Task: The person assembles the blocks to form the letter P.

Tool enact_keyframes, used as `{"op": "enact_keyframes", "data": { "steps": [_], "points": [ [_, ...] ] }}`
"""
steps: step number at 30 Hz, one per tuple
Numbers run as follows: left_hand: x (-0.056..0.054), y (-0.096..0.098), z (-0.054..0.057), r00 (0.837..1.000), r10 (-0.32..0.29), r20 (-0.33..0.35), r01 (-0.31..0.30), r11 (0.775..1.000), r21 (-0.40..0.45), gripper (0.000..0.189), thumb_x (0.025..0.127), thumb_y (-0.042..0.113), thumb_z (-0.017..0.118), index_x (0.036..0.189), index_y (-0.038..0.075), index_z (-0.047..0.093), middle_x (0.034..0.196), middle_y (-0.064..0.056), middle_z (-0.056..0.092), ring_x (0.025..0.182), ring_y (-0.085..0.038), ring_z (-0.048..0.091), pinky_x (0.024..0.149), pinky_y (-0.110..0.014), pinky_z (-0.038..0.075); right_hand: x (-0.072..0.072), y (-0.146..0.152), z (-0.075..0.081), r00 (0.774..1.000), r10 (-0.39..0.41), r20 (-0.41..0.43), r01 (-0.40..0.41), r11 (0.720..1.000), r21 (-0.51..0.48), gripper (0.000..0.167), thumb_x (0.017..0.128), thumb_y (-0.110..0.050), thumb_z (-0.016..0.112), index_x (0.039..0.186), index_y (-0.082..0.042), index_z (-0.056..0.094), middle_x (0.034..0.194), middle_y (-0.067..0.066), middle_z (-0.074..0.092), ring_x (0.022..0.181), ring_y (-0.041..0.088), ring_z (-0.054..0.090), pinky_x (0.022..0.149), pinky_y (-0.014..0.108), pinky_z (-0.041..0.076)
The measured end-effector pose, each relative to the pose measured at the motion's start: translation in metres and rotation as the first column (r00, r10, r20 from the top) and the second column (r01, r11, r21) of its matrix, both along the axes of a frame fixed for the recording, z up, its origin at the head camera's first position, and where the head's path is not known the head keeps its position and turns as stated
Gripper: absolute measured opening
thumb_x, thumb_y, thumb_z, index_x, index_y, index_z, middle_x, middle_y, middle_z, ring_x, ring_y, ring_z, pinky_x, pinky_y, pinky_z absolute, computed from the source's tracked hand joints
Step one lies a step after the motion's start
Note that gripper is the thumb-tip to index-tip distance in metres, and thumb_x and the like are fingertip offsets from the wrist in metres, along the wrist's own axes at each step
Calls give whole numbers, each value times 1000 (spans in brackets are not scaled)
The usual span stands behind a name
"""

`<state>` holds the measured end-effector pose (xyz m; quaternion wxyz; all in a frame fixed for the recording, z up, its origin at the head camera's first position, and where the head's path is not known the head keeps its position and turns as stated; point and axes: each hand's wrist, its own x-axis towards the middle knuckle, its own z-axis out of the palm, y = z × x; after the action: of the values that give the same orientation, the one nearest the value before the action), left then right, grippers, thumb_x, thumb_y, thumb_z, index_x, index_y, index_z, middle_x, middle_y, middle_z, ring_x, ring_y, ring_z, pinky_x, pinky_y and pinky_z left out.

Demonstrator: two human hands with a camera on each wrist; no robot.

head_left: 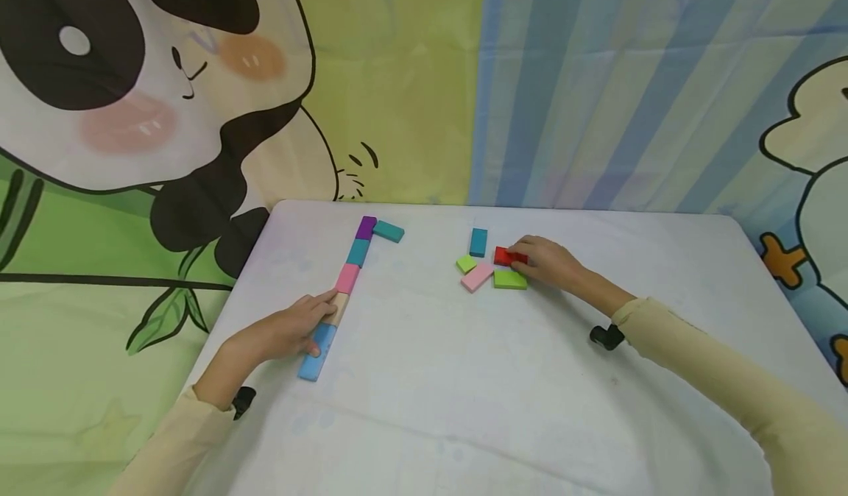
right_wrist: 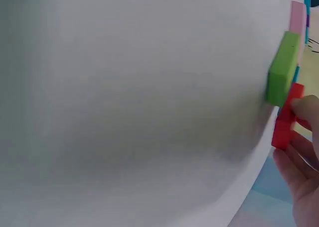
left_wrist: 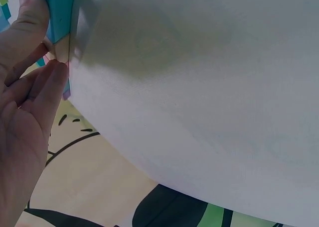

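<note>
A slanting row of flat blocks lies end to end on the left of the white table: a purple block, a teal block, a pink block, a beige block and a longer blue block. My left hand rests at the row's near part, fingertips on the beige block and thumb at the blue one. Over on the right, my right hand pinches a red block between thumb and fingers. Just beside it sits a green block, also visible in the right wrist view.
Around the red block lie a light pink block, a small lime block and an upright-lying blue-teal block. Another teal block angles off the row's far end. A patterned cloth hangs behind the table.
</note>
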<state>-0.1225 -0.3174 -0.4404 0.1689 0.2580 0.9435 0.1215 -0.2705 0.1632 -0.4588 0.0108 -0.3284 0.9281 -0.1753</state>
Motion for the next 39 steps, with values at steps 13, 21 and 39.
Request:
{"op": "enact_keyframes", "data": {
  "steps": [13,21,39],
  "points": [
    [1,2,0,1000,-16,-6,16,1000,20,73,81,25,75,140,0,40,159,-19,24,127,-28,42,101,-43,47,9,-103,12,999,22,25,-17,986,-163,35,90,-19,69,123,-7,66,104,13,64,82,23,58,68,29,50],
    [1,2,1,1000,-10,-4,10,1000,9,71,81,25,75,139,1,42,159,-19,24,126,-27,42,99,-41,49,-15,-160,-3,990,-31,140,44,995,-92,37,92,-27,66,125,-8,64,110,12,64,89,21,56,76,31,51],
    [2,1,4,1000,-1,-2,1,1000,-10,73,81,25,74,140,1,40,159,-18,24,124,-26,42,97,-40,50,-24,-187,-12,986,-52,157,64,995,-74,47,92,-31,67,129,-4,59,111,13,60,95,23,54,84,32,51]
  ]
}}
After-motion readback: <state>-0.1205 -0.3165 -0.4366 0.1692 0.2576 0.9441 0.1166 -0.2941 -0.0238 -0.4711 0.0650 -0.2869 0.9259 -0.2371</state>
